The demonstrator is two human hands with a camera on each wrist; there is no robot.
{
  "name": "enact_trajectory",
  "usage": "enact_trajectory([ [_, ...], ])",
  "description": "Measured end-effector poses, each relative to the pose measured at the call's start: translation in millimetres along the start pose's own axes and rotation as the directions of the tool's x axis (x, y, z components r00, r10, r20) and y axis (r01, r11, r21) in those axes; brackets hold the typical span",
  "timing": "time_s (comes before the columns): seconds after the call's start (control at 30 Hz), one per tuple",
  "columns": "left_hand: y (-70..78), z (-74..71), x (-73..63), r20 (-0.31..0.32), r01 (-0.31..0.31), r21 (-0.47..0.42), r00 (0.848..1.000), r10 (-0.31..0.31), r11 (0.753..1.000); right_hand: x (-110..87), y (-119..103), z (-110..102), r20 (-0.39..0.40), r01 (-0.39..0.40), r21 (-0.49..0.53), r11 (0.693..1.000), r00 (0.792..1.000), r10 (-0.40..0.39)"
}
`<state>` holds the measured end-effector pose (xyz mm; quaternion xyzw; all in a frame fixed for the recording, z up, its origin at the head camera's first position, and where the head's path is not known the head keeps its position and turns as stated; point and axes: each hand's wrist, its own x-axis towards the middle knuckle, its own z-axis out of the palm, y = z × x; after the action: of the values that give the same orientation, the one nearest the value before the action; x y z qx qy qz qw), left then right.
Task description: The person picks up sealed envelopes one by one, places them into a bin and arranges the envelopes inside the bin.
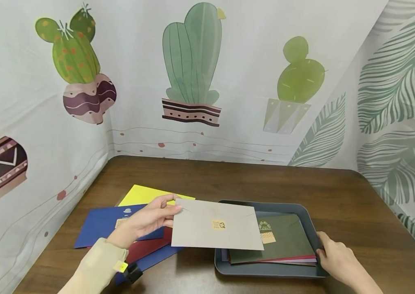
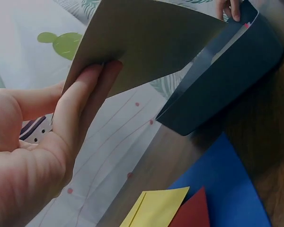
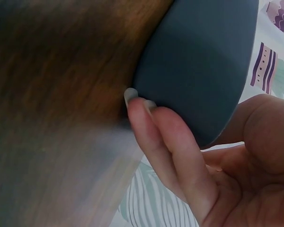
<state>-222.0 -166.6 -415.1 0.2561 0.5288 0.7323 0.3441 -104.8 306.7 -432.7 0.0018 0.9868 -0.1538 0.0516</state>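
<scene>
Bearing a small tan sticker (image 1: 218, 224), the pale grey envelope (image 1: 217, 237) looks flat.

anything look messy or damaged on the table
Mildly askew: the top blue envelope, yellow envelope and red envelope overlap at different angles left of the gray tray, looking fanned rather than squared up. No damage or spill shows.

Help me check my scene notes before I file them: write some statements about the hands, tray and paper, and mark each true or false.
1. The right hand grips a dark grey rectangular tray. True.
2. The left hand holds a pale grey rectangular paper envelope. True.
3. That envelope lies flat inside the tray. False: it is held up.
4. A dark green paper envelope lies in the tray. True.
5. Only white paper lies left of the tray. False: bright yellow paper, dark red paper and deep blue paper lie there.
</scene>
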Motion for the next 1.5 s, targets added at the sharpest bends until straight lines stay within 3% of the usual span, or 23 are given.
enact_trajectory([
  [0.23,-6.6,6.7,7.6,-0.011,0.01,-0.008,1.0,-0.01,1.0,1.4,0,1,-0.009,0.004,0.001,1.0,1.0,-0.004],
  [0.4,-11.5,15.0,14.8,-0.063,0.072,-0.029,0.995,-0.074,0.997,0.9,1,2,-0.021,0.014,0.004,1.0,1.0,-0.013],
  [0.57,-14.7,25.6,23.8,-0.062,0.11,-0.058,0.992,-0.114,0.992,0.2,2,3,-0.022,0.013,0.003,1.0,1.0,-0.013],
  [0.8,-18.2,35.6,30.9,-0.03,0.107,-0.065,0.994,-0.109,0.992,0.2,1,3,-0.02,0.008,0.005,1.0,1.0,-0.008],
  [1.13,-19.0,39.2,36.4,-0.028,0.112,-0.063,0.993,-0.114,0.992,0.1,1,3,-0.046,0.016,0.0,1.0,0.999,-0.016],
  [1.23,-21.3,39.4,38.4,-0.081,0.145,-0.017,0.986,-0.145,0.989,0.2,1,4,-0.047,0.02,-0.003,1.0,0.999,-0.02],
  [1.33,-24.8,41.0,41.3,-0.184,0.191,0.075,0.967,-0.175,0.979,0.5,1,4,-0.042,0.016,-0.005,1.0,0.999,-0.016],
  [1.5,-26.9,49.0,48.5,-0.307,0.228,0.228,0.939,-0.152,0.947,1.3,2,4,-0.024,0.008,-0.007,1.0,1.0,-0.008],
])
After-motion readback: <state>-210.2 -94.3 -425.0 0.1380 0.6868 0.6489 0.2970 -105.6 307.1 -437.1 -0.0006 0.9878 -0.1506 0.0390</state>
